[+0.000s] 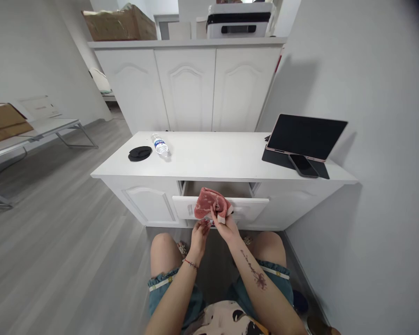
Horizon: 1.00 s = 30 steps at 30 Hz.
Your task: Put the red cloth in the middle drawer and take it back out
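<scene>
A folded red cloth with a pale pattern and a white patch at one corner is bunched up in front of the pulled-out drawer. My right hand grips it from below, with fingers pressed into its folds. Just under the cloth's lower left edge, my left hand is closed, its fingertips pinched together. A small whitish and dark red bit shows by those fingertips, too small to name. The cloth hides part of the drawer's front.
On the white cabinet top lie a plastic bottle and a flat black item at left. A tablet on a stand and a phone are at right. A wall borders the right side. My knees flank the drawer.
</scene>
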Motion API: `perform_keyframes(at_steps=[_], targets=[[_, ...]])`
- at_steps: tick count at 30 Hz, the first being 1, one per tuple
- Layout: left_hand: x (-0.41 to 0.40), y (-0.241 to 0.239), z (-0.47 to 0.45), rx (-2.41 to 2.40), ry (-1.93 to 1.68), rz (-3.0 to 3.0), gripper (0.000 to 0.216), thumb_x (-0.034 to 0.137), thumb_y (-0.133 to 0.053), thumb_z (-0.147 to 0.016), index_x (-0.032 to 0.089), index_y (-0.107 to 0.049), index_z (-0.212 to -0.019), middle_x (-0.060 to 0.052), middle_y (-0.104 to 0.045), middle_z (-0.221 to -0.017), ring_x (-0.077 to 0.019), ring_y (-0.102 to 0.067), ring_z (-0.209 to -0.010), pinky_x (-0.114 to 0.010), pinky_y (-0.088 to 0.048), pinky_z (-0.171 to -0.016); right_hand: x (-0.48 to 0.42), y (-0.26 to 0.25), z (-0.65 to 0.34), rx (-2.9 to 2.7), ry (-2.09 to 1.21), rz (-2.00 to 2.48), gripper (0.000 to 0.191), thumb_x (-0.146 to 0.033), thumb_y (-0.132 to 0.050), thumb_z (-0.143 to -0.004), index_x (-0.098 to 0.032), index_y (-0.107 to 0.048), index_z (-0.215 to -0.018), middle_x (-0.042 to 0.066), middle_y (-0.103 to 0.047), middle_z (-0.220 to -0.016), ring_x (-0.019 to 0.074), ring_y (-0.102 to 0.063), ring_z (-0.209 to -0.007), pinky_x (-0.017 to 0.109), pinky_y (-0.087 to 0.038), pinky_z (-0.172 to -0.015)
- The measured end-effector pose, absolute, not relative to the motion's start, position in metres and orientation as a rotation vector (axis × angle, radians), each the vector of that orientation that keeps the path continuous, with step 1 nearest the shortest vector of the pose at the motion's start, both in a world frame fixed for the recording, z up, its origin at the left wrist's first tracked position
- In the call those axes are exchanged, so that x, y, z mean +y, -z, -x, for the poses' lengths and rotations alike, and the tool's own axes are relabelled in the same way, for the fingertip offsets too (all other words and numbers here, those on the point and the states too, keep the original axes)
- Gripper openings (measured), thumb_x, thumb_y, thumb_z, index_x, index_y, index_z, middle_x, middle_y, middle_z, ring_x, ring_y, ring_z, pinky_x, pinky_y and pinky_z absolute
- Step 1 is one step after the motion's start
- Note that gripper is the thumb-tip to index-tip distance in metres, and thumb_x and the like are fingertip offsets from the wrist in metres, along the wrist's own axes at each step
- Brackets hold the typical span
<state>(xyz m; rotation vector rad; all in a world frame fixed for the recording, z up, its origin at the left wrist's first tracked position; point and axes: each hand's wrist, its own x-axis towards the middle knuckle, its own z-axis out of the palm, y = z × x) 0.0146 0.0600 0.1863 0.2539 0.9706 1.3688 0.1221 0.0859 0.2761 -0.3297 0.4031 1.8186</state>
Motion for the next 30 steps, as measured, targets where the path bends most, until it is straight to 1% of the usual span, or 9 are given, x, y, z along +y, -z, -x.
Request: perform_keyframes(at_steps=[3,6,8,11,16,20,23,27,30], targets=[[0.07,-0.196,-0.023,0.946,-1.33,-0.234,0.02,0.018,-0.075,-0.058,0.017,-0.064,-0.075,-0.004,-0.071,-0.08,-0.0139,-0.065,-0.075,-0.028,-0.046,-0.081,0.084,-0.275,-0.138,0.392,-1.792,0.363,0.036,-0.022,-0.029,-0.096,-0.02,-0.065,-0.1,0.002,-0.072,-0.088,0.0104,-0.065,-0.095,0.031,-0.054,-0.089],[0.076,-0.203,-0.03,0.926,-1.305,-0.267,0.019,0.017,-0.074,-0.058,0.017,-0.063,-0.074,-0.002,-0.07,-0.075,-0.0136,-0.065,-0.074,-0.028,-0.046,-0.081,0.083,-0.273,-0.156,0.386,-1.767,0.393,0.035,-0.019,-0.031,-0.095,-0.019,-0.065,-0.097,0.002,-0.072,-0.088,0.0106,-0.066,-0.093,0.03,-0.055,-0.087],[0.078,-0.207,-0.033,0.92,-1.298,-0.285,0.019,0.018,-0.074,-0.058,0.018,-0.06,-0.07,-0.001,-0.068,-0.07,-0.0125,-0.064,-0.071,-0.027,-0.046,-0.079,0.083,-0.27,-0.169,0.353,-1.742,0.407,0.033,-0.017,-0.033,-0.093,-0.02,-0.066,-0.096,0.001,-0.072,-0.087,0.0109,-0.066,-0.092,0.031,-0.056,-0.086],[0.079,-0.211,-0.037,0.914,-1.292,-0.285,0.024,0.021,-0.077,-0.057,0.018,-0.055,-0.066,0.002,-0.063,-0.064,-0.0106,-0.061,-0.064,-0.027,-0.046,-0.075,0.083,-0.261,-0.188,0.242,-1.716,0.439,0.031,-0.015,-0.038,-0.089,-0.022,-0.068,-0.096,0.001,-0.073,-0.09,0.0117,-0.066,-0.094,0.033,-0.056,-0.085],[0.082,-0.21,-0.04,0.91,-1.293,-0.266,0.037,0.029,-0.084,-0.053,0.018,-0.051,-0.065,0.004,-0.059,-0.062,-0.011,-0.062,-0.064,-0.025,-0.046,-0.069,0.08,-0.245,-0.217,0.169,-1.652,0.497,0.028,-0.012,-0.044,-0.085,-0.023,-0.069,-0.09,0.0,-0.074,-0.086,0.0099,-0.066,-0.091,0.03,-0.054,-0.088],[0.086,-0.208,-0.043,0.933,-1.327,-0.256,0.042,0.031,-0.087,-0.048,0.018,-0.049,-0.061,0.005,-0.055,-0.057,-0.0091,-0.058,-0.058,-0.024,-0.047,-0.066,0.078,-0.235,-0.235,0.229,-1.619,0.518,0.026,-0.014,-0.044,-0.084,-0.021,-0.069,-0.089,0.002,-0.073,-0.086,0.0093,-0.067,-0.09,0.028,-0.054,-0.085],[0.088,-0.206,-0.044,0.958,-1.335,-0.29,0.044,0.034,-0.088,-0.046,0.018,-0.049,-0.059,0.006,-0.053,-0.055,-0.0077,-0.056,-0.056,-0.024,-0.047,-0.066,0.077,-0.226,-0.248,0.246,-1.586,0.533,0.025,-0.015,-0.044,-0.085,-0.022,-0.068,-0.088,0.002,-0.073,-0.084,0.0094,-0.067,-0.089,0.028,-0.056,-0.082],[0.091,-0.206,-0.045,0.979,-1.336,-0.309,0.045,0.036,-0.087,-0.045,0.018,-0.049,-0.06,0.005,-0.055,-0.059,-0.0076,-0.056,-0.057,-0.025,-0.046,-0.067,0.073,-0.21,-0.266,0.224,-1.505,0.589,0.023,-0.018,-0.046,-0.085,-0.025,-0.068,-0.083,0.001,-0.073,-0.083,0.0111,-0.068,-0.084,0.029,-0.058,-0.078],[0.095,-0.208,-0.045,0.99,-1.332,-0.311,0.045,0.037,-0.087,-0.045,0.018,-0.05,-0.062,0.005,-0.056,-0.061,-0.0081,-0.056,-0.059,-0.025,-0.045,-0.068,0.066,-0.195,-0.273,0.178,-1.574,0.627,0.017,-0.024,-0.051,-0.083,-0.026,-0.068,-0.085,0.002,-0.073,-0.088,0.0138,-0.068,-0.087,0.032,-0.059,-0.075]])
